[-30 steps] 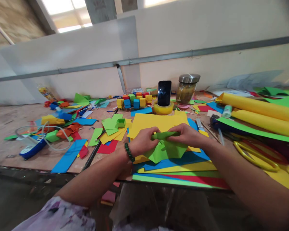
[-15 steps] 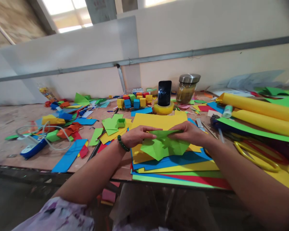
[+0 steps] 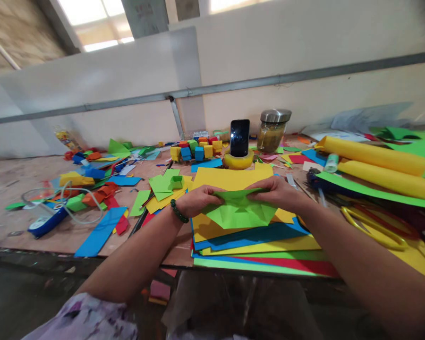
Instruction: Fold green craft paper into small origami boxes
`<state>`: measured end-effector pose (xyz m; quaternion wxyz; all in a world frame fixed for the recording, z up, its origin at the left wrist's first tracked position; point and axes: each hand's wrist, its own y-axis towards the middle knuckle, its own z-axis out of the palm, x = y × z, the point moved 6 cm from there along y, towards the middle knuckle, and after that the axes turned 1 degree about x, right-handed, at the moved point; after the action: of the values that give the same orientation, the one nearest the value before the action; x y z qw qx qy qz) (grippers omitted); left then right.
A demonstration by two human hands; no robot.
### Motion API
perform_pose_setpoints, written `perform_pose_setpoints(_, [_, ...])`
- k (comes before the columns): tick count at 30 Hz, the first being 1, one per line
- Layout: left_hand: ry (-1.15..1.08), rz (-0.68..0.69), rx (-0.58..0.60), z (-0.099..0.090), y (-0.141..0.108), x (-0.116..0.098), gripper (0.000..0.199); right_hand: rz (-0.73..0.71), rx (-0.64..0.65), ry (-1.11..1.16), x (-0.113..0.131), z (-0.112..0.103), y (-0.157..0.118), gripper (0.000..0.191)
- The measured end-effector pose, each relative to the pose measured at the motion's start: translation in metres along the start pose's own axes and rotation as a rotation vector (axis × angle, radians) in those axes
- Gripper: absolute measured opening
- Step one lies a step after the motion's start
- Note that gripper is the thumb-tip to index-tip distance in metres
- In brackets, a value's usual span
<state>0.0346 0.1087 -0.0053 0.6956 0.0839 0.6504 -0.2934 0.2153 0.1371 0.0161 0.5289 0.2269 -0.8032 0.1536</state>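
A creased, partly folded green paper (image 3: 241, 211) is held up between both hands, over a stack of coloured sheets (image 3: 230, 178) with yellow on top. My left hand (image 3: 197, 202) pinches its left edge; a dark green bead bracelet (image 3: 179, 211) circles that wrist. At the right edge, my right hand (image 3: 276, 192) grips the paper between thumb and fingers. The lower edge of the paper hangs toward me. Left of the stack, a small open green paper box (image 3: 177, 182) sits on green and yellow pieces.
Behind the stack stand a phone (image 3: 240, 138) in a yellow tape roll (image 3: 238, 160), a lidded jar (image 3: 273, 131) and small paper cubes (image 3: 199, 153). Yellow rolls (image 3: 375, 156) and yellow-handled scissors (image 3: 371, 231) lie right. A blue-and-white tool (image 3: 47, 221) lies left.
The green paper's lower point has folded up and away, leaving a flatter lower edge. Both hands still hold it, and the left fingers have curled further around its edge.
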Motion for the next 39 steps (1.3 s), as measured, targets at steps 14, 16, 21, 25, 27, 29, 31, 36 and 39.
perform_pose_setpoints(14, [0.300,0.128,0.174,0.007,-0.011,-0.017,0.061,-0.005,0.031,0.020,0.005,-0.001,-0.002,0.025])
perform_pose_setpoints(16, [0.471,0.170,0.133,0.011,-0.011,-0.019,0.065,-0.040,0.022,-0.038,0.008,0.002,-0.002,0.032])
perform_pose_setpoints(21, [0.973,0.229,-0.160,0.019,-0.010,-0.020,0.044,-0.083,0.058,-0.124,0.010,0.015,0.000,0.035])
perform_pose_setpoints(25, [1.171,0.228,-0.209,0.030,-0.012,-0.019,0.035,-0.120,0.108,-0.115,0.012,0.019,-0.002,0.035])
perform_pose_setpoints(27, [1.233,0.244,-0.248,0.032,-0.013,-0.021,0.035,-0.117,0.112,-0.119,0.014,0.017,-0.004,0.038])
perform_pose_setpoints(29, [1.261,0.314,-0.283,0.034,-0.014,-0.024,0.041,-0.115,0.090,-0.096,0.016,0.013,-0.006,0.041])
perform_pose_setpoints(31, [1.273,0.355,-0.316,0.034,-0.015,-0.024,0.048,-0.125,0.051,-0.058,0.018,0.010,-0.006,0.043])
perform_pose_setpoints(36, [1.221,0.363,-0.366,0.036,-0.013,-0.016,0.065,-0.134,-0.032,-0.065,0.013,0.007,-0.004,0.044])
perform_pose_setpoints(39, [1.100,0.369,-0.317,0.037,-0.012,-0.014,0.072,-0.140,-0.041,-0.095,0.011,0.006,-0.003,0.044])
